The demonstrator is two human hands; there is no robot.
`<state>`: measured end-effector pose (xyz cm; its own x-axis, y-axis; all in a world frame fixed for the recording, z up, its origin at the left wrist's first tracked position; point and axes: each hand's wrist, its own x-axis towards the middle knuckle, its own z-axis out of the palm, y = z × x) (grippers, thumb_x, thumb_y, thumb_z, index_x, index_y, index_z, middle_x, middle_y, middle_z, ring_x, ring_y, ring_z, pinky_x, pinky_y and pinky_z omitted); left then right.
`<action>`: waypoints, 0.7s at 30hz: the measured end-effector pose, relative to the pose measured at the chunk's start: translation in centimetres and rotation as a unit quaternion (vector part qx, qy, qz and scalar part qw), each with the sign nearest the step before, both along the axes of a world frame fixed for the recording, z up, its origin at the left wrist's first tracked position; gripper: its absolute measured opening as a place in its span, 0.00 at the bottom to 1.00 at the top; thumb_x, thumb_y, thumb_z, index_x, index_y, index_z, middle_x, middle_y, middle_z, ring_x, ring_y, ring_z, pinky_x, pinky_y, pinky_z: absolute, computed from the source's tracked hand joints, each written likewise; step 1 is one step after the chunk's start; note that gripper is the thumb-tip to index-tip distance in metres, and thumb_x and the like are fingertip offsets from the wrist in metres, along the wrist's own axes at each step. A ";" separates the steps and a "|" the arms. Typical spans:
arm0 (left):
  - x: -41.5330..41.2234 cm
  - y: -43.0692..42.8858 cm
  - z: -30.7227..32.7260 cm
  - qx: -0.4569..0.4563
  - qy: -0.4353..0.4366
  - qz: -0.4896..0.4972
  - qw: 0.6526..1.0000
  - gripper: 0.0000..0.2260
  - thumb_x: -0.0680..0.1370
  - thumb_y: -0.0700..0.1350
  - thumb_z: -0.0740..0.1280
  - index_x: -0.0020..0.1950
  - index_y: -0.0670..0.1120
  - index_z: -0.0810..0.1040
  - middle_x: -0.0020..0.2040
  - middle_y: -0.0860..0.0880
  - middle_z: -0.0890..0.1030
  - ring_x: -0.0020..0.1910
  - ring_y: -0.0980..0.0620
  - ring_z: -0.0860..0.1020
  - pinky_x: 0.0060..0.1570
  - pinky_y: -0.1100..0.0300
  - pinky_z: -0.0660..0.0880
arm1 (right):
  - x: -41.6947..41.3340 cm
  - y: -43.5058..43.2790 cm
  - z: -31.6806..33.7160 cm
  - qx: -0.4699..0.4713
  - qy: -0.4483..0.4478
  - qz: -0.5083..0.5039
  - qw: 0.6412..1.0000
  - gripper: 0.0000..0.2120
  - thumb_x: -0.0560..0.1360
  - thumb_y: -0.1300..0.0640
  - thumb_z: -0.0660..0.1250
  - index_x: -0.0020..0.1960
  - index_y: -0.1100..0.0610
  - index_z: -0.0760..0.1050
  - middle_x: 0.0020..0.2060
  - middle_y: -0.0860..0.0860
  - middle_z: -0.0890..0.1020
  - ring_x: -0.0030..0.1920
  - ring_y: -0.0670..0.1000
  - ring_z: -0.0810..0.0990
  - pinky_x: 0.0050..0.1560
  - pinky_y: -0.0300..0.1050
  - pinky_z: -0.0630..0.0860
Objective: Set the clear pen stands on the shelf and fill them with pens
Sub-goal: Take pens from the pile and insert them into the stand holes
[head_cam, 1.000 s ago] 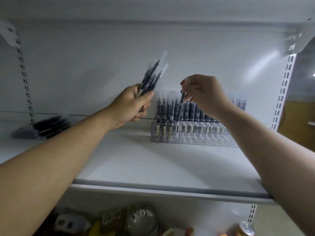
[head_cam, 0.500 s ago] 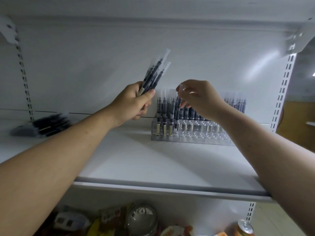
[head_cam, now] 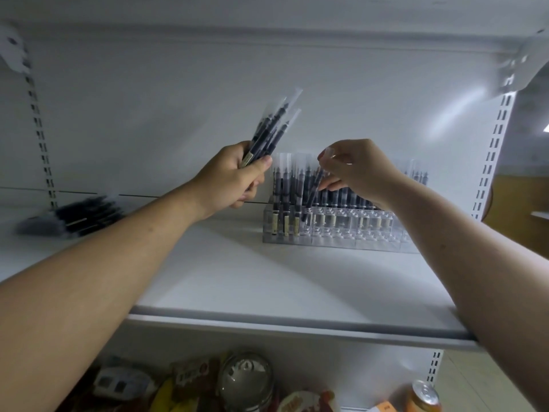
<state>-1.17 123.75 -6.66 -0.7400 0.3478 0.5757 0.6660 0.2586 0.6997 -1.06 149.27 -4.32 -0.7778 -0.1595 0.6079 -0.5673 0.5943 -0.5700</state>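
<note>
I see my left hand (head_cam: 234, 176) curled round a bundle of wrapped dark pens (head_cam: 273, 126), which fans up toward 1 o'clock from the fist. My right hand (head_cam: 359, 171) pinches the top of a single pen (head_cam: 313, 191) between thumb and fingertips. That pen hangs tilted, its lower end down among the pens standing at the left end of the clear pen stand (head_cam: 335, 233); I cannot tell whether its tip is seated in a slot. The stand sits on the white shelf (head_cam: 267, 281) against the back wall, at about 1 o'clock from the middle of my view, its back rows full of upright pens. The hands are near each other but apart. A loose pile of pens (head_cam: 80, 215) lies on the shelf at 9 o'clock, well apart from the stand. Below the shelf's front edge, at 6 o'clock, are blurred packaged goods, with a can (head_cam: 423, 395) at 5 o'clock
</note>
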 end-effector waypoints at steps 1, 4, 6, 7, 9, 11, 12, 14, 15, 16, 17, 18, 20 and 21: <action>0.0 0.0 0.0 -0.001 0.000 0.000 1.000 0.11 0.88 0.45 0.61 0.46 0.49 0.66 0.34 0.51 0.69 0.27 0.52 0.63 0.26 0.61 0.58 | 0.0 -0.1 0.0 0.004 0.003 0.000 1.000 0.10 0.84 0.60 0.66 0.58 0.67 0.79 0.46 0.55 0.85 0.40 0.52 0.89 0.48 0.54 0.87; 0.1 0.0 0.0 -0.005 0.002 0.002 1.000 0.11 0.88 0.45 0.61 0.46 0.49 0.66 0.34 0.50 0.68 0.27 0.52 0.63 0.25 0.61 0.59 | 0.1 -0.6 0.0 0.032 0.021 0.002 0.999 0.08 0.85 0.60 0.64 0.57 0.63 0.79 0.45 0.55 0.85 0.40 0.51 0.89 0.47 0.51 0.87; 0.1 0.0 0.0 -0.009 0.003 0.003 1.000 0.11 0.88 0.45 0.61 0.46 0.48 0.66 0.35 0.50 0.68 0.27 0.52 0.63 0.25 0.61 0.59 | 0.1 -0.9 0.1 0.049 0.031 -0.003 0.998 0.08 0.85 0.59 0.63 0.58 0.61 0.79 0.44 0.55 0.85 0.40 0.50 0.89 0.47 0.49 0.87; 0.1 0.0 0.0 -0.011 0.004 0.002 1.000 0.11 0.88 0.45 0.61 0.47 0.48 0.66 0.35 0.50 0.68 0.27 0.52 0.63 0.25 0.61 0.59 | 0.1 -0.9 0.1 0.055 0.034 -0.006 0.998 0.08 0.86 0.59 0.62 0.58 0.60 0.79 0.43 0.54 0.85 0.40 0.50 0.89 0.46 0.49 0.87; 0.1 0.0 0.0 -0.016 0.005 0.000 1.000 0.11 0.88 0.45 0.61 0.47 0.48 0.66 0.35 0.50 0.68 0.27 0.52 0.63 0.25 0.61 0.59 | 0.0 -1.0 0.0 0.060 0.038 -0.007 0.997 0.08 0.86 0.60 0.62 0.59 0.59 0.78 0.42 0.53 0.85 0.39 0.50 0.88 0.45 0.46 0.86; 0.2 0.0 0.0 -0.019 0.005 -0.001 1.000 0.10 0.88 0.45 0.61 0.47 0.48 0.67 0.35 0.50 0.68 0.27 0.52 0.63 0.25 0.61 0.59 | 0.1 -1.3 -0.1 0.071 0.048 -0.006 0.996 0.08 0.86 0.60 0.61 0.60 0.58 0.78 0.41 0.52 0.84 0.39 0.48 0.87 0.43 0.41 0.85; 0.2 0.0 0.0 -0.021 0.005 0.000 1.000 0.10 0.88 0.45 0.61 0.47 0.48 0.67 0.35 0.50 0.68 0.27 0.52 0.63 0.25 0.61 0.59 | 0.1 -1.4 -0.1 0.078 0.055 -0.006 0.995 0.08 0.86 0.60 0.61 0.60 0.57 0.78 0.41 0.51 0.84 0.39 0.47 0.87 0.42 0.40 0.85; 0.3 0.0 -0.1 -0.023 0.004 -0.001 1.000 0.10 0.88 0.45 0.61 0.48 0.48 0.67 0.35 0.50 0.69 0.27 0.52 0.63 0.25 0.61 0.59 | 0.2 -1.6 0.0 0.082 0.059 -0.006 0.995 0.08 0.86 0.60 0.61 0.60 0.57 0.78 0.42 0.51 0.85 0.39 0.47 0.87 0.43 0.41 0.85; 0.3 0.0 -0.1 -0.024 0.003 -0.001 1.000 0.10 0.88 0.45 0.61 0.48 0.48 0.67 0.34 0.51 0.69 0.27 0.52 0.63 0.25 0.61 0.59 | 0.2 -1.6 0.0 0.082 0.058 -0.006 0.995 0.08 0.86 0.60 0.61 0.60 0.57 0.78 0.42 0.51 0.85 0.39 0.47 0.87 0.44 0.43 0.85; 0.3 0.1 -0.1 -0.026 0.002 -0.001 1.000 0.09 0.88 0.45 0.61 0.48 0.48 0.67 0.34 0.51 0.69 0.27 0.52 0.63 0.25 0.61 0.59 | 0.2 -1.6 0.0 0.084 0.056 -0.006 0.995 0.08 0.86 0.60 0.61 0.60 0.57 0.78 0.42 0.51 0.85 0.39 0.47 0.87 0.45 0.44 0.85; 0.3 0.1 -0.1 -0.029 0.003 0.000 1.000 0.09 0.88 0.45 0.61 0.48 0.47 0.67 0.34 0.51 0.69 0.27 0.52 0.63 0.25 0.61 0.59 | 0.2 -1.5 -0.1 0.088 0.048 -0.006 0.995 0.07 0.86 0.60 0.61 0.58 0.55 0.78 0.41 0.51 0.85 0.39 0.48 0.87 0.45 0.47 0.86; 0.3 0.1 -0.1 -0.032 0.005 0.001 0.999 0.09 0.88 0.45 0.61 0.49 0.47 0.67 0.34 0.51 0.69 0.27 0.52 0.64 0.25 0.61 0.59 | 0.1 -1.4 -0.2 0.095 0.034 -0.004 0.995 0.07 0.86 0.59 0.62 0.56 0.52 0.79 0.41 0.51 0.86 0.40 0.49 0.87 0.46 0.51 0.86; 0.4 0.1 -0.1 -0.037 0.009 0.004 0.999 0.09 0.88 0.45 0.61 0.50 0.46 0.67 0.35 0.50 0.69 0.27 0.52 0.64 0.26 0.60 0.59 | 0.0 -1.3 -0.6 0.094 -0.002 0.005 0.996 0.09 0.86 0.59 0.62 0.52 0.48 0.78 0.41 0.53 0.86 0.41 0.51 0.88 0.48 0.56 0.86; 0.4 0.0 -0.1 -0.039 0.011 0.006 0.999 0.09 0.88 0.46 0.61 0.50 0.46 0.67 0.35 0.50 0.69 0.27 0.52 0.64 0.26 0.60 0.59 | -0.1 -1.3 -0.7 0.090 -0.009 0.008 0.996 0.08 0.86 0.59 0.62 0.53 0.49 0.78 0.41 0.53 0.86 0.41 0.50 0.88 0.48 0.56 0.86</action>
